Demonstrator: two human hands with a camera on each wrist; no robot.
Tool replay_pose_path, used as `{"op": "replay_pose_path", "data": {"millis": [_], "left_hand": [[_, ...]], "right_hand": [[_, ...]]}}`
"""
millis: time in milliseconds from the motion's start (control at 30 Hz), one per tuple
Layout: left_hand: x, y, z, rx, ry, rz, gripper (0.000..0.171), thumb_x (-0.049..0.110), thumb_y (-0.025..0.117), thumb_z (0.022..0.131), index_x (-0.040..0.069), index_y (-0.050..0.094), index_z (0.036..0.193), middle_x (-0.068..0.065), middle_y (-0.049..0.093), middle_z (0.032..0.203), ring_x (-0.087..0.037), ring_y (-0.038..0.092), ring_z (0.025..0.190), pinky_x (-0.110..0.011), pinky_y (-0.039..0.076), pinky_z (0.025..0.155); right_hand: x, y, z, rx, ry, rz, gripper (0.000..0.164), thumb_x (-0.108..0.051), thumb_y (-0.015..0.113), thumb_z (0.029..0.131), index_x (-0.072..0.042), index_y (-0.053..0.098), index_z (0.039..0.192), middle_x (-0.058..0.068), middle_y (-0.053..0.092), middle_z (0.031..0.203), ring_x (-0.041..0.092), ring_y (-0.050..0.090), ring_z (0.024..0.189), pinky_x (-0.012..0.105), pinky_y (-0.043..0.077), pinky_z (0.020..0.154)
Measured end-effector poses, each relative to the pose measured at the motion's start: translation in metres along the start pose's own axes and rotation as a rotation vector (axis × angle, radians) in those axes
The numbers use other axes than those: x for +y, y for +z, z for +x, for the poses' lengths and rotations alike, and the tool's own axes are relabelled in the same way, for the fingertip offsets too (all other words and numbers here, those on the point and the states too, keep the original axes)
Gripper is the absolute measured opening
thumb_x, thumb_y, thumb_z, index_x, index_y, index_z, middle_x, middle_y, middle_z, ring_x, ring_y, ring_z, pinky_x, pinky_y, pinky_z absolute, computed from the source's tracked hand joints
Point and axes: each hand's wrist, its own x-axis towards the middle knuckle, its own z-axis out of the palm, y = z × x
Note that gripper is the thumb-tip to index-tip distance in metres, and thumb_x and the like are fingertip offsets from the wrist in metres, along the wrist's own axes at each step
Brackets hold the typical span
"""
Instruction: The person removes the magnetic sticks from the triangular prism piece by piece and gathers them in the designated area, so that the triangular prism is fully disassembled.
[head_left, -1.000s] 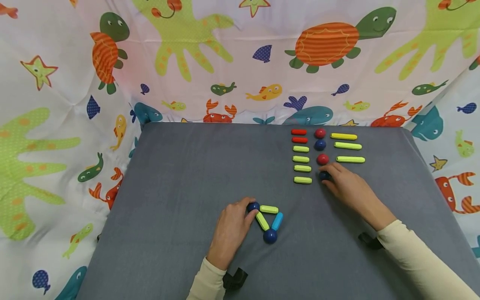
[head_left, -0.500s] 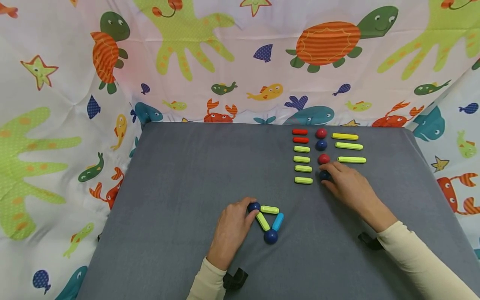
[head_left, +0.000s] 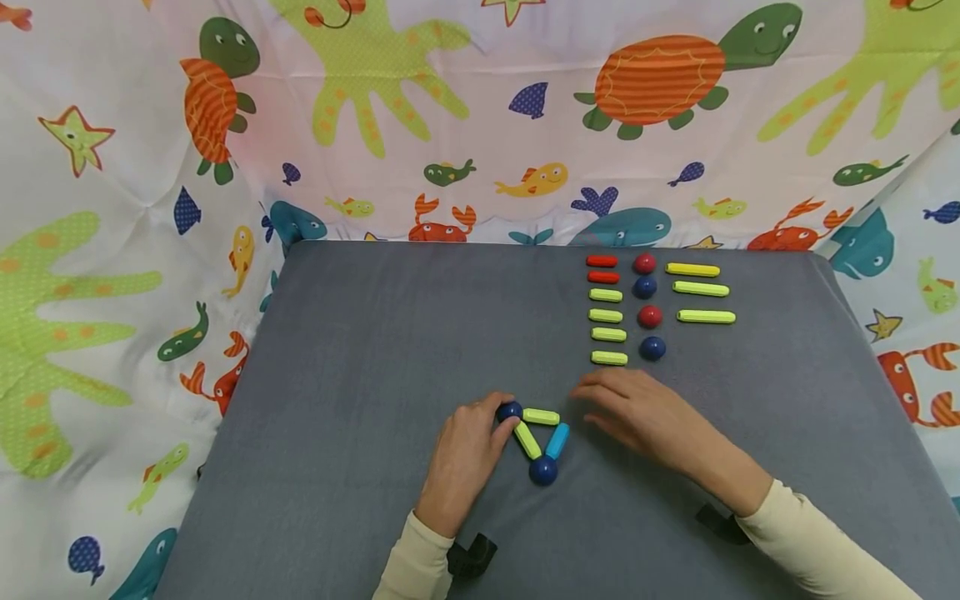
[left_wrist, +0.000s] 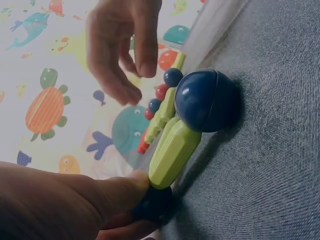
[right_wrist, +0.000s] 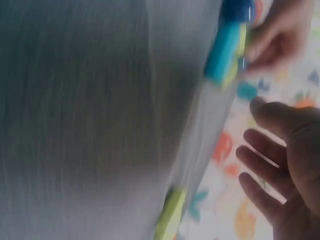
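My left hand (head_left: 462, 458) pinches a dark blue ball (head_left: 510, 410) at one corner of a small triangular build. Two short lime green sticks run from that ball: one stick (head_left: 541, 416) to the right, the other (head_left: 527, 441) down to a second blue ball (head_left: 543, 471). From the second ball a light blue stick (head_left: 557, 441) slants up, its top end near the free end of the first green stick. My right hand (head_left: 648, 417) hovers just right of the build, holding nothing, its fingers spread in the right wrist view.
Behind the right hand stand three columns of pieces: short red and green sticks (head_left: 606, 316), red and blue balls (head_left: 650, 317), and longer yellow-green sticks (head_left: 706, 317). A grey cloth-covered table (head_left: 360, 350) lies under everything, with a printed sea-animal curtain (head_left: 480, 125) around it.
My right hand has let go of the nearest blue ball in the middle column and moved left and toward me. The left hand stays at the build.
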Motion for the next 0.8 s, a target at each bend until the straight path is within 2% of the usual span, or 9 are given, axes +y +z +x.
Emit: {"op": "replay_pose_path", "data": {"millis": [133, 233, 433, 800], "left_hand": [[0.001, 0.0, 0.001, 0.008, 0.01, 0.015, 0.028, 0.024, 0.076, 0.1, 0.011, 0.075, 0.125, -0.011, 0.079, 0.105, -0.016, 0.07, 0.068, -0.025, 0.049, 0.051], [0.001, 0.0, 0.001, 0.008, 0.012, 0.021, 0.029, 0.025, 0.076, 0.101, 0.012, 0.075, 0.126, -0.011, 0.079, 0.104, -0.018, 0.071, 0.068, -0.025, 0.048, 0.05], [0.002, 0.001, 0.001, -0.013, 0.001, 0.024, 0.029, 0.027, 0.074, 0.102, 0.013, 0.074, 0.127, -0.01, 0.079, 0.103, -0.014, 0.065, 0.062, -0.023, 0.042, 0.047], [0.003, -0.001, -0.001, -0.014, -0.034, 0.01, 0.029, 0.027, 0.075, 0.101, 0.014, 0.074, 0.127, -0.009, 0.079, 0.103, -0.006, 0.054, 0.056, -0.024, 0.037, 0.044]], "right_hand": [[-0.022, 0.016, 0.004, -0.046, -0.128, 0.036, 0.046, -0.013, 0.09, 0.086, -0.015, 0.073, 0.128, -0.003, 0.069, 0.126, 0.015, 0.065, 0.116, 0.039, 0.057, 0.098], [-0.03, 0.026, 0.005, -0.085, -0.184, -0.009, 0.044, -0.014, 0.089, 0.087, -0.016, 0.073, 0.128, -0.003, 0.069, 0.126, 0.015, 0.064, 0.117, 0.038, 0.056, 0.1], [-0.036, 0.033, 0.002, -0.147, -0.226, -0.133, 0.037, -0.018, 0.085, 0.091, -0.018, 0.073, 0.126, -0.005, 0.069, 0.124, 0.015, 0.062, 0.119, 0.038, 0.054, 0.102], [-0.041, 0.038, -0.001, -0.147, -0.243, -0.244, 0.032, -0.021, 0.079, 0.094, -0.018, 0.07, 0.125, -0.005, 0.069, 0.122, 0.015, 0.062, 0.117, 0.038, 0.052, 0.104]]}}
